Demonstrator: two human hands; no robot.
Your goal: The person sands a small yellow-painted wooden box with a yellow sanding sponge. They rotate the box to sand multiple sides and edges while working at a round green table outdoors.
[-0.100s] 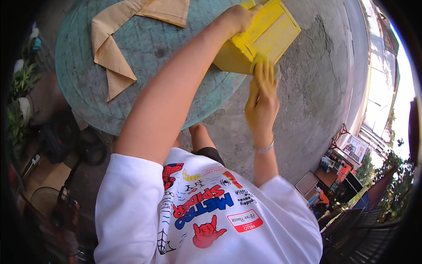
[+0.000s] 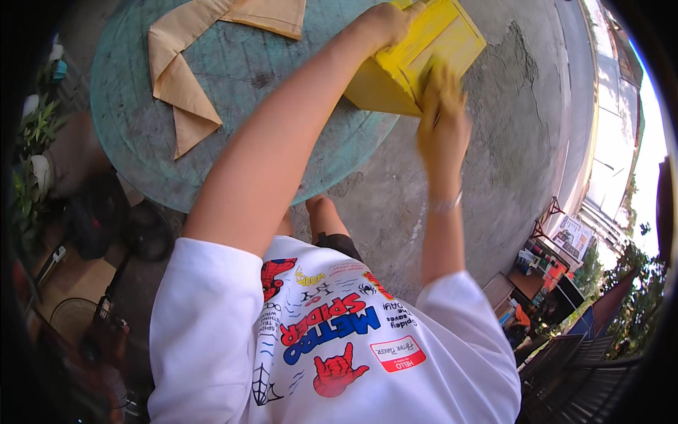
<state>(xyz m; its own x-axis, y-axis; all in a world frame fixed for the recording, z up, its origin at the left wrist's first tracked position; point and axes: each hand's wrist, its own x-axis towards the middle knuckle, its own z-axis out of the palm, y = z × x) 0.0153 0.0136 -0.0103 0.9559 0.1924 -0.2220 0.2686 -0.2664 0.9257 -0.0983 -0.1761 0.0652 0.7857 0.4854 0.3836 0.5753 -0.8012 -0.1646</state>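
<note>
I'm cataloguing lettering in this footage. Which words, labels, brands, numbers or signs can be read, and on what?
White shirt: large blue and red lettering, plus smaller print; wording withheld.
Red name-tag design on it: lettering, also withheld.
White sheet at right: print too small to read.
Yellow box: none I can make out.

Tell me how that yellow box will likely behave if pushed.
The yellow box is probably stiff: its edges look straight and its faces flat. Those flat sides should keep it from rolling. Pushed outward, it might tip, since it appears to extend past the green table.
</note>
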